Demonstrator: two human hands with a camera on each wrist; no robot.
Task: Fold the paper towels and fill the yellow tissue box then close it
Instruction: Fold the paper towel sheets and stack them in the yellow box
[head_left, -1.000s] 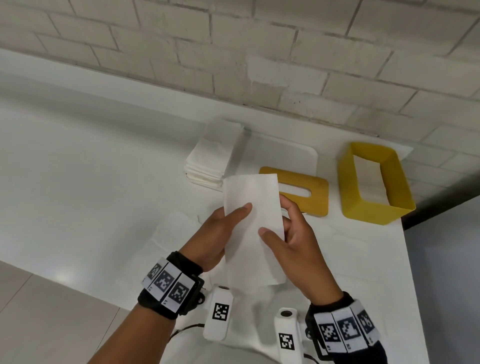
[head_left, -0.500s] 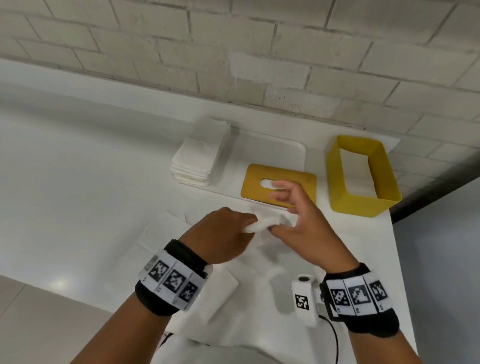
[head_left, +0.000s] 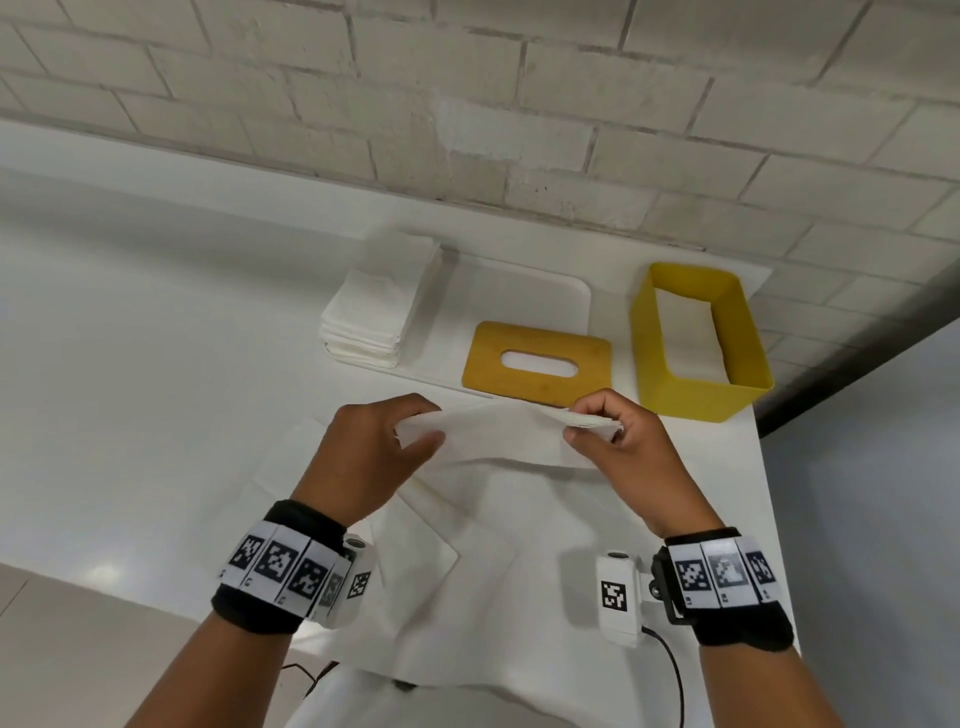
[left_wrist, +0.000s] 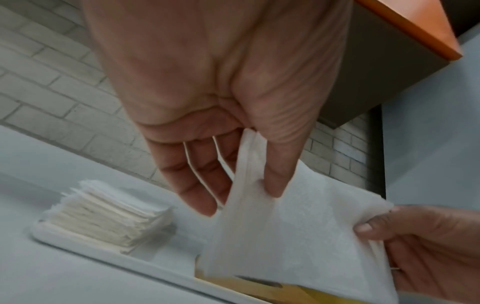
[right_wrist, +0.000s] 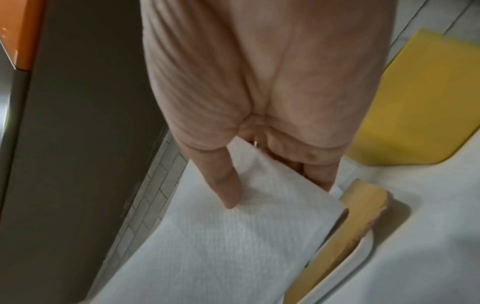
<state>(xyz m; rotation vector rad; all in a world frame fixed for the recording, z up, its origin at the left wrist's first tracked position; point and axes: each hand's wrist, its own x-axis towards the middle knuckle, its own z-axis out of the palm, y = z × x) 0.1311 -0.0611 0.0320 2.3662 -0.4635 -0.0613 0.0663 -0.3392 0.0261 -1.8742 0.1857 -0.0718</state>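
A white paper towel (head_left: 493, 431) (left_wrist: 293, 234) (right_wrist: 233, 236) hangs stretched between both hands above the table. My left hand (head_left: 410, 431) (left_wrist: 249, 185) pinches its left end between thumb and fingers. At the other end my right hand (head_left: 592, 423) (right_wrist: 275, 185) pinches it the same way. The yellow tissue box (head_left: 649, 353) stands open at the back right with white paper inside. Its yellow slotted lid (head_left: 488, 364) (right_wrist: 348, 222) lies flat just beyond the hands. A stack of folded towels (head_left: 374, 312) (left_wrist: 103, 214) sits at the tray's left end.
A white tray (head_left: 519, 296) carries the stack and part of the lid. Unfolded paper towels (head_left: 467, 545) lie spread on the white table under my hands. A brick wall (head_left: 467, 104) runs behind. The table's right edge (head_left: 763, 493) drops off beside the box.
The towel, held upright a second ago, was bunched between the hands and is now drawn out sideways, the hands moving apart to its two ends.
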